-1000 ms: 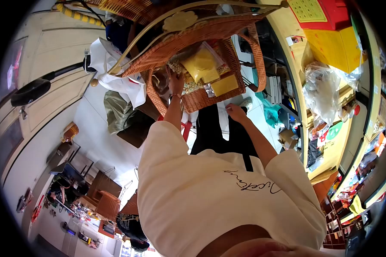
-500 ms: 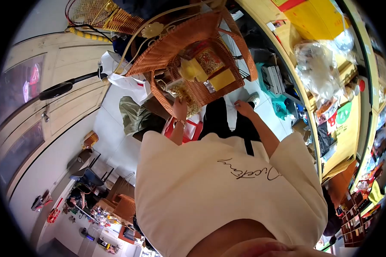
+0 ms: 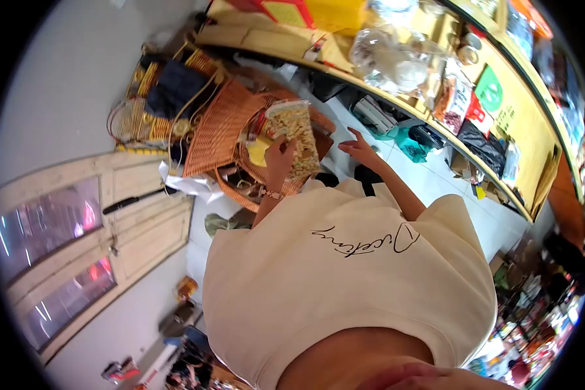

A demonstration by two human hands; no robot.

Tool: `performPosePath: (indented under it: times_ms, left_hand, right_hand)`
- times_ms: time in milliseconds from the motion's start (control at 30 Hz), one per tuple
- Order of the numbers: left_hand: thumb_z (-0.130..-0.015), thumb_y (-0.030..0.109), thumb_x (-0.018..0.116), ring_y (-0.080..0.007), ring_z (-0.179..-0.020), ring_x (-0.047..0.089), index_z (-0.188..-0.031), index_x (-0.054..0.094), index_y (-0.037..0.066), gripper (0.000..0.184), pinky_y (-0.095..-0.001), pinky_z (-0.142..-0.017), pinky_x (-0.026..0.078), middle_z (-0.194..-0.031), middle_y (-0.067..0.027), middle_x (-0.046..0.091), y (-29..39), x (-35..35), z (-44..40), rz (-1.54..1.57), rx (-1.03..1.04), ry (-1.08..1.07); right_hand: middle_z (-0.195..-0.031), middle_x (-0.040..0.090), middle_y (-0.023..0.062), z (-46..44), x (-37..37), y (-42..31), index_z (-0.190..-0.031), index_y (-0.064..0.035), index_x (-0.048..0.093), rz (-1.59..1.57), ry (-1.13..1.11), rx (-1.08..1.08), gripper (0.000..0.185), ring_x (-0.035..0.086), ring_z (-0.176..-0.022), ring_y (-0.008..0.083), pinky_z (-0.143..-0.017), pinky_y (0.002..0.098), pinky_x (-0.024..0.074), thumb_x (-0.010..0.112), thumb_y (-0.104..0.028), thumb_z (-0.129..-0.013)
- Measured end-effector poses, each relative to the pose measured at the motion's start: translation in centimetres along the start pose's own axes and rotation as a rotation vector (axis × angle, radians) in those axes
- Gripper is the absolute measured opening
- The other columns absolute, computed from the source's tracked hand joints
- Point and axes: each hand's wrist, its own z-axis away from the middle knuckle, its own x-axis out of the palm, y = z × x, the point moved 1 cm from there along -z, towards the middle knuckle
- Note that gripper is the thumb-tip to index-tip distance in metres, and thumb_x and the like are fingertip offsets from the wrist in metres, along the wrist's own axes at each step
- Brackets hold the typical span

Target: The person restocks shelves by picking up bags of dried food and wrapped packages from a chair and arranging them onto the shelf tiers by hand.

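Observation:
My left hand [image 3: 280, 158] is closed on a clear plastic bag [image 3: 299, 133] full of small pale yellow-brown pieces, too small to name. The bag hangs above the seat of a brown wicker chair [image 3: 216, 133] and hides part of it. Beside my fingers, on the seat, lies a yellow packet [image 3: 258, 151], with part of a red packet [image 3: 259, 123] behind it. To the right of the chair my right hand [image 3: 361, 151] is in the air over the floor, fingers apart and holding nothing.
A yellow wooden shelf [image 3: 335, 55] with plastic bags and packets curves along the right. Below it a teal bag [image 3: 415, 144] lies on the tiled floor. On the left are a wooden door [image 3: 146, 218] and a second wicker seat with dark cloth [image 3: 175, 88].
My left hand has lifted the bag from low at the chair's edge to above the seat. My right hand has risen from beside my leg. The camera view has turned to the right.

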Motion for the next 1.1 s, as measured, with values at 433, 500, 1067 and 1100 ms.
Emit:
performPosePath:
  times_ms: [433, 500, 1067, 1100]
  left_hand:
    - [-0.078, 0.020, 0.063, -0.0206, -0.047, 0.042, -0.069, 0.051, 0.001, 0.024, -0.0332, -0.046, 0.034, -0.055, -0.0129, 0.043, 25.3, 21.2, 2.0, 0.033, 0.780, -0.517]
    - [-0.077, 0.021, 0.064, -0.0258, -0.048, 0.043, -0.067, 0.050, 0.001, 0.026, -0.0343, -0.046, 0.035, -0.055, -0.0129, 0.045, 27.6, 23.3, 2.5, 0.057, 0.988, -0.482]
    - [-0.078, 0.008, 0.068, -0.0113, -0.081, 0.059, -0.101, 0.058, -0.003, 0.027, -0.0249, -0.071, 0.048, -0.093, -0.0058, 0.063, 31.3, 26.5, -6.1, 0.666, 0.373, -0.714]
    - [-0.078, 0.008, 0.069, -0.0114, -0.080, 0.059, -0.100, 0.059, -0.002, 0.026, -0.0253, -0.070, 0.048, -0.092, -0.0056, 0.064, 31.4, 26.0, -6.6, 0.660, 0.349, -0.712]
  right_hand:
    - [-0.131, 0.037, 0.0090, 12.1, -16.9, -1.5, -0.140, -0.0073, 0.013, -0.628, 0.575, -0.491, 0.076, 0.037, -0.119, 0.0191, -0.098, 0.0321, 0.0328, 0.061, -0.014, -0.081]
    - [-0.130, 0.038, 0.0115, 13.9, -18.3, -2.7, -0.139, -0.0054, 0.013, -0.677, 0.703, -0.528, 0.078, 0.039, -0.117, 0.0203, -0.098, 0.0326, 0.0335, 0.063, -0.013, -0.079]
    - [-0.113, 0.053, 0.0157, 12.0, -33.4, -24.9, -0.134, -0.0056, 0.027, -0.140, 0.968, -0.754, 0.045, 0.050, -0.104, 0.0198, -0.093, 0.0309, 0.0357, 0.037, -0.028, -0.096]
    - [-0.095, 0.061, 0.0093, 10.6, -35.4, -26.5, -0.132, -0.0064, 0.029, -0.152, 0.951, -0.783, 0.042, 0.055, -0.083, 0.0146, -0.078, 0.0277, 0.0430, 0.041, -0.024, -0.095]
